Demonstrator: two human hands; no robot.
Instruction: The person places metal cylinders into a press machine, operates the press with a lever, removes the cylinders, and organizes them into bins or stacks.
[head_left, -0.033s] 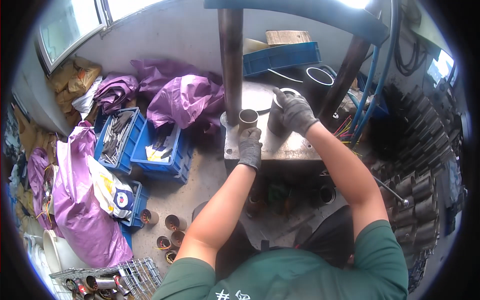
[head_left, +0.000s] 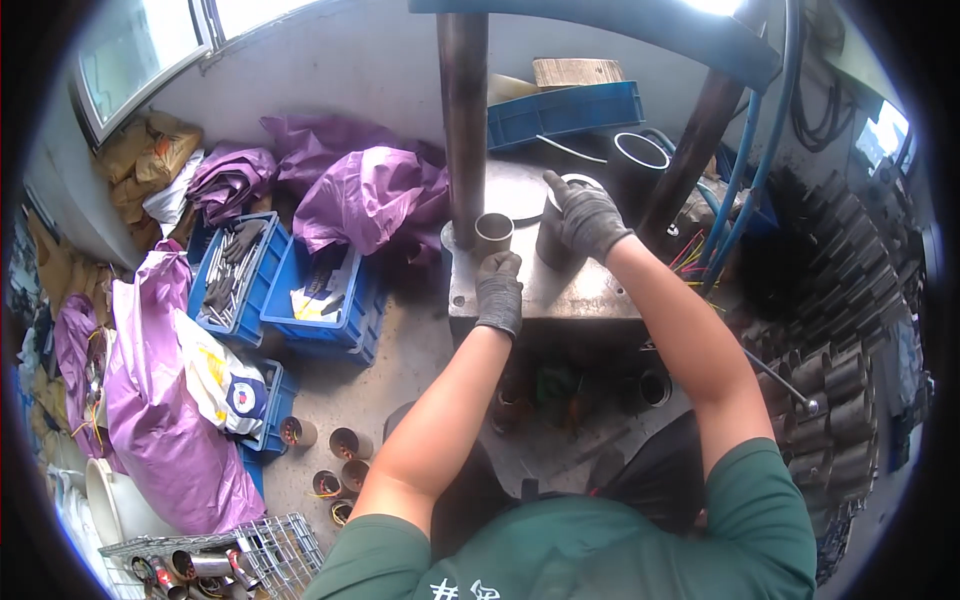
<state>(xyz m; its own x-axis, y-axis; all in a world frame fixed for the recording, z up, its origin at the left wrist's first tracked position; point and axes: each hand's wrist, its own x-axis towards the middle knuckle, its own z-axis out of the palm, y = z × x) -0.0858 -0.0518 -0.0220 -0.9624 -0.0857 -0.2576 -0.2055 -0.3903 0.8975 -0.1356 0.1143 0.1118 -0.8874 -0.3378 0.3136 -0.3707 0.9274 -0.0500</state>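
**At a metal table, a short tube and a dark cylinder being handled**

The short tube is being held near the table's left front corner, its round mouth facing up. It is being gripped by the gloved left hand, whose fingers are being curled round its lower part. Just to its right, the wider dark cylinder is being covered in part by the gloved right hand; the fingers are being laid over its pale rim, but how firmly it is being grasped cannot be told.

Behind the two, a round plate is being partly hidden by a thick metal column. A second column is being seen at a slant on the right, near a white-rimmed cylinder and a blue tray.

Farther left, metal rods are being held in a blue crate, and crumpled purple sheeting is being heaped against the wall. Short tubes with wires inside are being left standing on the floor, above a wire basket. The far right is being filled by stacked dark tubes.
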